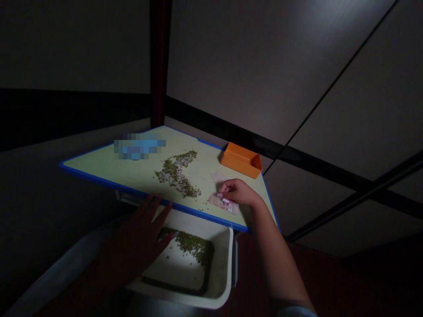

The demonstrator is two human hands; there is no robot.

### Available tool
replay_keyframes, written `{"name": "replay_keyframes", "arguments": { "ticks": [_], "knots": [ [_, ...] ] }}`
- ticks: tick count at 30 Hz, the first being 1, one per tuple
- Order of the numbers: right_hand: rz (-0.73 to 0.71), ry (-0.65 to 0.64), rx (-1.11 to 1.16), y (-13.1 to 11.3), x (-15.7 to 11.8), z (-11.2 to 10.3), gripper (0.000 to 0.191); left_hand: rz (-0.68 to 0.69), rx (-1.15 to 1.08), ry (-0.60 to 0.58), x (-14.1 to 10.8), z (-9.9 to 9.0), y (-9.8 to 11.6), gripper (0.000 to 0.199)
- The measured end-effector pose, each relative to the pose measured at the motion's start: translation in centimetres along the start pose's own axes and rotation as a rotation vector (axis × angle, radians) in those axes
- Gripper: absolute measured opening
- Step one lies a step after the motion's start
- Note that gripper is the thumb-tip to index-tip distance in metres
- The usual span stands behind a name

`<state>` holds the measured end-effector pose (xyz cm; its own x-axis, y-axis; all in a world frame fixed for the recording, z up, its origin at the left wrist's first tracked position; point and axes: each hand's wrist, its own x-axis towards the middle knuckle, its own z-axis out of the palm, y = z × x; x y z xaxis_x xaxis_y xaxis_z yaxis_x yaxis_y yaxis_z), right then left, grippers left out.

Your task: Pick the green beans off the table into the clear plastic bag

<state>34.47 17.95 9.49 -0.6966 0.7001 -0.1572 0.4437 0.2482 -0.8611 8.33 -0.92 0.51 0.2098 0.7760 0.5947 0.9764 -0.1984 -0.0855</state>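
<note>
My right hand [238, 192] is over a clear plastic bag [215, 201] lying on the board, its fingers pinched together at small white and pink pieces. What exactly sits between those fingertips is too small to make out. My left hand [145, 233] is open in shadow, fingers spread at the board's blue front edge and thumb over a white tub [224, 264]. Small green beans [173, 171], which look like mung beans, lie scattered in a bent band on the pale board [102, 165]. More green beans [194, 246] are inside the tub.
An orange open box [241, 158] stands at the board's back right. A blurred blue item [139, 147] lies at the back left. Dark wall panels [231, 66] rise behind the board, and a dark red post [160, 66] stands at the corner.
</note>
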Motion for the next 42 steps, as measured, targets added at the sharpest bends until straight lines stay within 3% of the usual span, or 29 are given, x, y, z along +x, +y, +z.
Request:
{"name": "replay_keyframes", "arguments": {
  "ticks": [5, 14, 22, 42],
  "knots": [
    [0.010, 0.048, -0.017, 0.1, 0.2, 0.1, 0.023, 0.009, -0.026, 0.046, 0.0, 0.0, 0.0, 0.067],
    [-0.070, 0.020, -0.042, 0.0, 0.3, 0.4, 0.023, -0.041, -0.070, -0.037, 0.3, -0.9, 0.3, 0.061],
    [-0.076, -0.022, -0.033, -0.5, 0.1, 0.4, 0.021, -0.013, -0.080, 0.035, -0.2, 0.2, -0.2, 0.067],
    [-0.079, -0.047, -0.012, -0.6, 0.3, 1.2, 0.042, 0.009, -0.061, 0.062, -0.2, 0.5, -0.1, 0.067]
  ]
}}
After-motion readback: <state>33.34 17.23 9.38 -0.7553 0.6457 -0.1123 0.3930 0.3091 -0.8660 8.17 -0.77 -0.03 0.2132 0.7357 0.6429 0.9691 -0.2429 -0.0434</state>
